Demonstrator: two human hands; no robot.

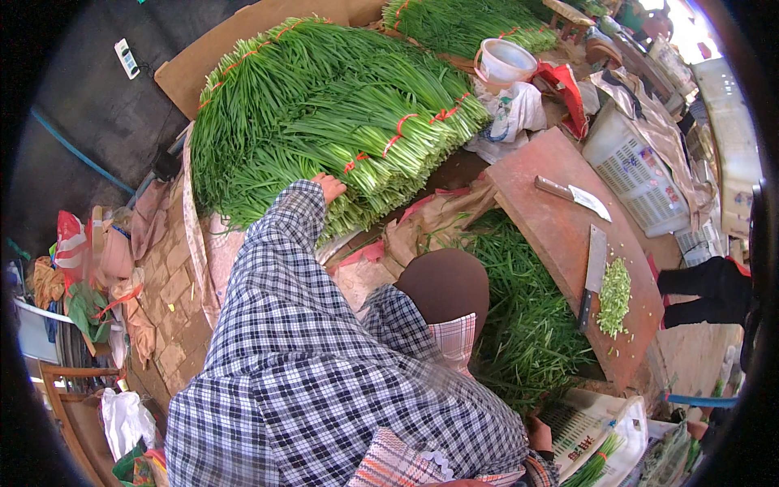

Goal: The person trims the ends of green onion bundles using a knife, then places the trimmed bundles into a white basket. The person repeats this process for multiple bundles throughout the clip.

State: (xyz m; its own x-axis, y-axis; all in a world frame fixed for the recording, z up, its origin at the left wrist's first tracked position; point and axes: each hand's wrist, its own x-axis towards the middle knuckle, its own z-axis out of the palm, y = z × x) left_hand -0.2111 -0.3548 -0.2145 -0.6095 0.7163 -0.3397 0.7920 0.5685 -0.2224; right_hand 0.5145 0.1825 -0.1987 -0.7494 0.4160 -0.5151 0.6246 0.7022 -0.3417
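Note:
My left hand point(329, 186) rests on the near edge of a large pile of garlic chives point(347, 109), beside the pale cut stems. Red ties point(398, 131) bind the bundles in the pile. Its fingers are partly hidden, so whether they grip a bundle cannot be told. Low on the right, my right hand point(538, 433) shows only in part past my checked sleeve, near a white plastic crate point(581, 420). Loose green leaves point(529, 316) lie heaped between my knee and the cutting board point(548, 167).
A cleaver point(595, 259), a wooden-handled knife point(572, 196) and chopped stem ends point(614, 298) lie on the board. Beyond the pile stands a white bucket point(507, 62). A perforated crate point(639, 170) is at right, near a person's dark-clothed legs point(706, 292). More bundles point(462, 27) lie behind.

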